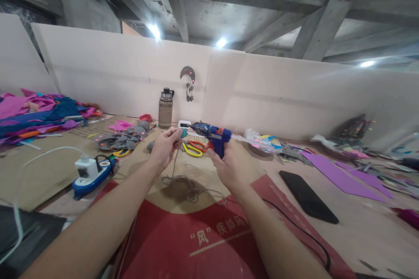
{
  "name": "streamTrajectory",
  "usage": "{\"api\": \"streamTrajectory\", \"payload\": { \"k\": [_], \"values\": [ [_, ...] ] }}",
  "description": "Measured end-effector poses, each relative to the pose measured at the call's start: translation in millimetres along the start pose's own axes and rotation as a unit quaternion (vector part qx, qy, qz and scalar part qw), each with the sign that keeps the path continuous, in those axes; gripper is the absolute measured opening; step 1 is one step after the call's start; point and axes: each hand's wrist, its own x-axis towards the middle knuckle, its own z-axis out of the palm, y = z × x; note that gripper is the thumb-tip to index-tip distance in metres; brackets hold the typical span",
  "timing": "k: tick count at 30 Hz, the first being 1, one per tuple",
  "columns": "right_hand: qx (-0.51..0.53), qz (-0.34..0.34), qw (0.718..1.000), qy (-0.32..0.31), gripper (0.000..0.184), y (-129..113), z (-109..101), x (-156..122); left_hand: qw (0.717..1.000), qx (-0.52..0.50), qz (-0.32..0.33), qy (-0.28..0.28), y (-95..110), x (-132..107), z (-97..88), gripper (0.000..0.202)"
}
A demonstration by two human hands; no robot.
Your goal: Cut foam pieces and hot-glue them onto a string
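A small teal piece (184,132), too small to name by kind, is pinched between the fingertips of my left hand (165,147). Grey cord (177,159) hangs below those fingers and lies in loose loops on the board. My right hand (231,163) is wrapped around the handle of a blue hot glue gun (220,135), its nozzle pointing left, close to the teal piece. I cannot tell whether they touch. Behind the hands lie scissors with yellow handles (192,151) and a pair with orange-red handles (197,144).
A water bottle (165,111) stands against the white partition (131,69), where a grey crescent ornament (187,72) hangs. At left are a blue power strip (93,182) and felt scraps (59,111). On the right lie a black phone (307,195) and purple felt (340,175).
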Motion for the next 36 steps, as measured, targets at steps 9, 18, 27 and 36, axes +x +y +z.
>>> {"api": "streamTrajectory", "payload": {
  "k": [9, 18, 27, 36],
  "values": [
    [-0.113, -0.025, 0.992, -0.040, 0.032, -6.2, -1.7, -3.5, 1.000, -0.008, -0.007, 0.000, 0.3, -0.7, 1.2, 0.021],
    [-0.115, -0.046, 0.991, -0.042, 0.028, -10.3, -0.4, -3.3, 1.000, 0.008, -0.010, 0.000, 0.1, -0.4, 1.3, 0.022],
    [-0.132, -0.047, 0.990, -0.030, 0.028, -7.7, 0.2, -4.1, 1.000, 0.012, -0.011, -0.004, 0.4, -1.4, 2.9, 0.025],
    [-0.136, -0.050, 0.989, -0.029, 0.029, -7.8, -0.1, -4.9, 1.000, 0.013, -0.002, -0.007, 0.6, -1.3, 1.9, 0.024]
  ]
}}
